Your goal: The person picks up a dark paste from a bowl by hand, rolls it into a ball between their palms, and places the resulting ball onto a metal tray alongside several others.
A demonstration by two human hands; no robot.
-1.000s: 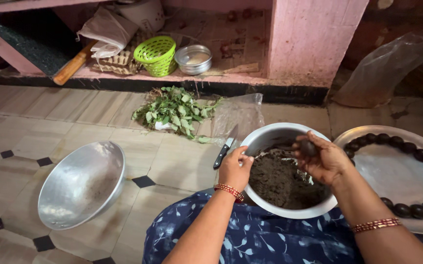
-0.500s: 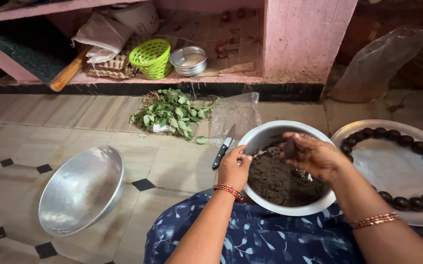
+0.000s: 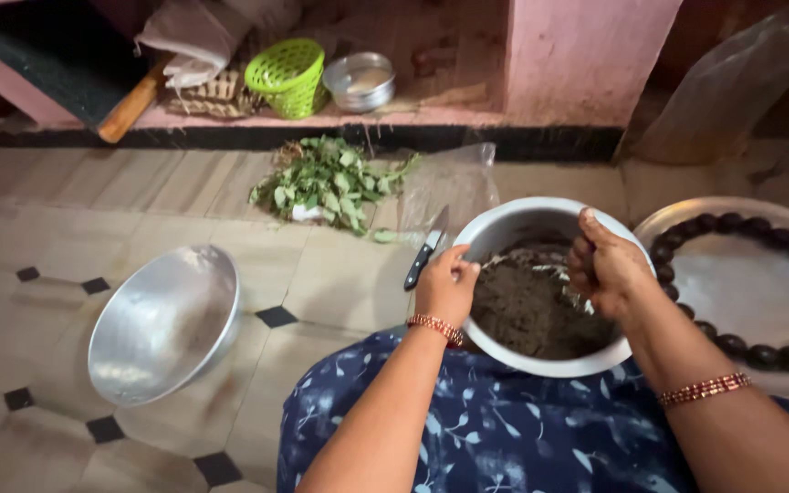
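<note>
While the steel bowl (image 3: 504,228) of dark mix (image 3: 527,310) sat at the person's lap | left hand (image 3: 446,288) pinched its near rim | right hand (image 3: 606,269) curled in mix, grip unclear | tray (image 3: 759,283) of dark balls (image 3: 759,356) right | knife (image 3: 426,251), empty bowl (image 3: 164,324) on floor left.

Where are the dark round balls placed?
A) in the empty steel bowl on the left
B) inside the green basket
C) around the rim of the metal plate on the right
C: the dark balls lie in a ring along the edge of the metal plate.
</note>
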